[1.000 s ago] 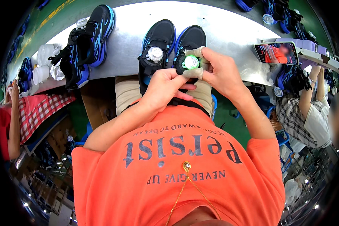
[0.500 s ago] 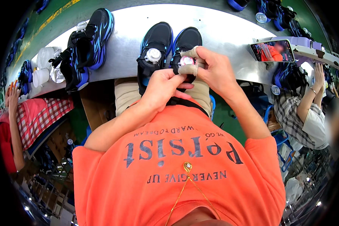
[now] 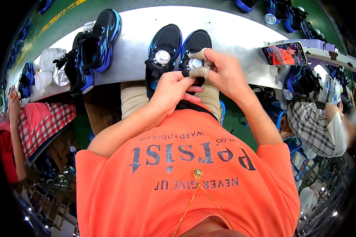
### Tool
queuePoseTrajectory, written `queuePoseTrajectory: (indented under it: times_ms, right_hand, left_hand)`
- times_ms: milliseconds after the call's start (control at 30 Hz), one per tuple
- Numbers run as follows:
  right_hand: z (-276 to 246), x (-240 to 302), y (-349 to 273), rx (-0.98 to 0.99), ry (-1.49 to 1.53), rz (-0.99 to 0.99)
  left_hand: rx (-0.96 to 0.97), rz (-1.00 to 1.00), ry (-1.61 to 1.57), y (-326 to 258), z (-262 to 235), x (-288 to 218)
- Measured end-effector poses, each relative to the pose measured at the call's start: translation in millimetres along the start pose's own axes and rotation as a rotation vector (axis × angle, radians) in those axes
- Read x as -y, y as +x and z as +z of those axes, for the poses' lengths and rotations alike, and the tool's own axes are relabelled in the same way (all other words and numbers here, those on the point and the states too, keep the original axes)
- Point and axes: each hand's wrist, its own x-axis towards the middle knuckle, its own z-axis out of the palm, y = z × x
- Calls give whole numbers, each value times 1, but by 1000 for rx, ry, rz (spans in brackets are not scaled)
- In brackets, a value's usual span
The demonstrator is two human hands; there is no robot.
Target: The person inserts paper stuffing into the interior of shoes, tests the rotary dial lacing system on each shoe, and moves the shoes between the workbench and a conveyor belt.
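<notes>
A pair of black and blue sneakers stands in front of me at the table's near edge, toes pointing away. The left sneaker (image 3: 165, 39) has a round white dial (image 3: 161, 58) on its tongue. My right hand (image 3: 223, 71), with beige finger covers on thumb and forefinger, pinches the whitish dial (image 3: 195, 64) of the right sneaker (image 3: 197, 40). My left hand (image 3: 171, 90) is closed at that sneaker's heel end, thumb against the forefinger, other fingers beneath; its grip on the collar is partly hidden.
On the metal table (image 3: 225, 23), another pair of sneakers (image 3: 103, 39) stands left, beside clear plastic cups (image 3: 43, 79). A phone (image 3: 284, 54) showing a picture is held up at right near a white and lilac bar (image 3: 336, 57). Co-workers sit on both sides.
The right sneaker's dial showed pink before and looks whitish now. Both my hands stay almost in place. The co-worker's raised hand at right has come down.
</notes>
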Motion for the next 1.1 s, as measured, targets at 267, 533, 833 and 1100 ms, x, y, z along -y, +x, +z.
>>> queuePoseTrajectory:
  times_ms: [267,533,833,1100]
  right_hand:
    - [-8,-2,-1,68,51,61]
    - [-5,-7,3,0,8,20]
    - [3,-49,123,-127,-208,-283]
    - [69,-23,152,217,-198,-301]
  left_hand:
    - [4,-27,15,0,3,1]
    - [-26,-45,7,0,8,-4]
    - [-355,696,1000,-32,-37,-73]
    - [52,702,984,-10,-58,-63]
